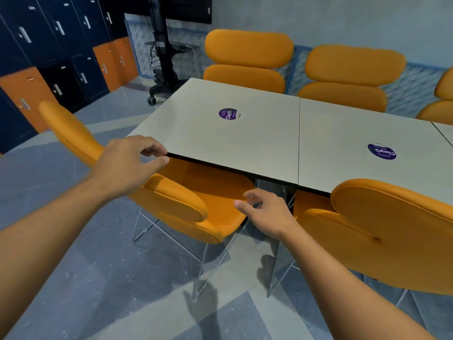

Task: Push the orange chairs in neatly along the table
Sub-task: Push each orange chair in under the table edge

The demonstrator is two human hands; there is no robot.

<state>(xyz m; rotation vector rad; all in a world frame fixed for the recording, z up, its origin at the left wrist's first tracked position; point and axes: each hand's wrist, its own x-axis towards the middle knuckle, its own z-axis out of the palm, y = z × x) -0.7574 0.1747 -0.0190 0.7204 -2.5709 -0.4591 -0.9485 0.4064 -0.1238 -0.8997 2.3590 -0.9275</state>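
Pale table (245, 148), skewed orange chair (179, 200). My left hand (127, 164) and right hand (268, 214) hover loose-fingered, empty. I'd square it, then push.

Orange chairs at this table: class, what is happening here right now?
A person reaches with both hands for the near orange chair, which sits askew, its seat partly under the table. The left hand is at its backrest, the right hand by the seat edge; neither plainly grips. The neighbouring chair and the far chairs sit close in.
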